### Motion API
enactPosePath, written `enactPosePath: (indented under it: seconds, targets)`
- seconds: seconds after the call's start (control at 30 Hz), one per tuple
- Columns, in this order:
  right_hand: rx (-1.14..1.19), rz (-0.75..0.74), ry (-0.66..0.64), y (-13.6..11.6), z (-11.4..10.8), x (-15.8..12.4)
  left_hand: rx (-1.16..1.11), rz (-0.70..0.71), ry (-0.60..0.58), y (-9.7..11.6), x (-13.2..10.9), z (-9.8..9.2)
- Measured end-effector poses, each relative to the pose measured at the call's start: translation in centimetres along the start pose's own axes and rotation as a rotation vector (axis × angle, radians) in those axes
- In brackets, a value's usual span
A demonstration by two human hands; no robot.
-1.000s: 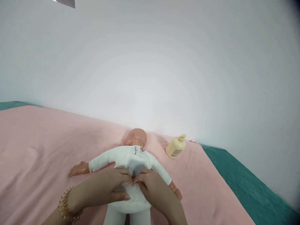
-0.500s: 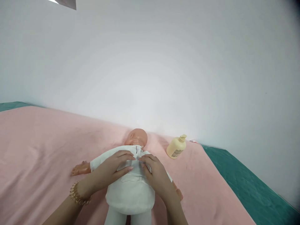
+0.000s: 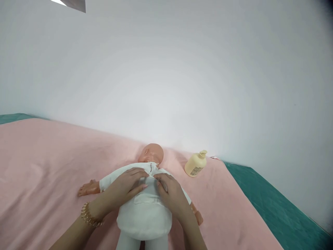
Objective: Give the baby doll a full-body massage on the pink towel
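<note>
A baby doll [image 3: 144, 218] with a white cloth body lies with its back up and its arms spread. Its bald head [image 3: 153, 151] is turned so that one ear shows, and a short dark slit marks the cloth below the neck. On the left side of the upper back, my left hand [image 3: 130, 184] rests with fingers extended. My right hand [image 3: 170, 192] lies on the other side, its fingers slightly bent and apart. The fingertips of both hands point toward the doll's spine, close together but not touching. Neither hand holds anything.
To the right of the doll's head stands a pale yellow pump bottle [image 3: 195, 165] with a printed label. A pink sheet [image 3: 52, 166] lies under everything, over a green surface [image 3: 273, 198] seen at the right. Behind rises a white wall [image 3: 166, 69].
Both hands stay on the doll's upper back. Their fingertips have shifted only slightly, and the bracelet on my left wrist sits a little farther right. Doll and bottle lie nearly as before.
</note>
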State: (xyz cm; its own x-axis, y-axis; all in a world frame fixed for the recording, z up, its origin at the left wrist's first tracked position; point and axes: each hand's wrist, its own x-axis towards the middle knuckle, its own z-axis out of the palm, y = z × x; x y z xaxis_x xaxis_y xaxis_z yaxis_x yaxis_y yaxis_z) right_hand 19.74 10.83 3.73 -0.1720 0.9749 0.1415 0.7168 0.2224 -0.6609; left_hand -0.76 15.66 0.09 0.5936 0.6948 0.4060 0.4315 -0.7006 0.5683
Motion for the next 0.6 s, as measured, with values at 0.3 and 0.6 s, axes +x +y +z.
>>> enactPosePath:
  seconds: [0.3, 0.6]
  targets:
    - [-0.013, -0.056, -0.007, 0.9, 0.9, 0.5, 0.056, 0.002, 0.052, -0.7, 0.4, 0.8]
    - [-0.024, -0.054, 0.027, 0.7, 1.1, 0.5, 0.049, 0.003, 0.091, -0.7, 0.5, 0.7]
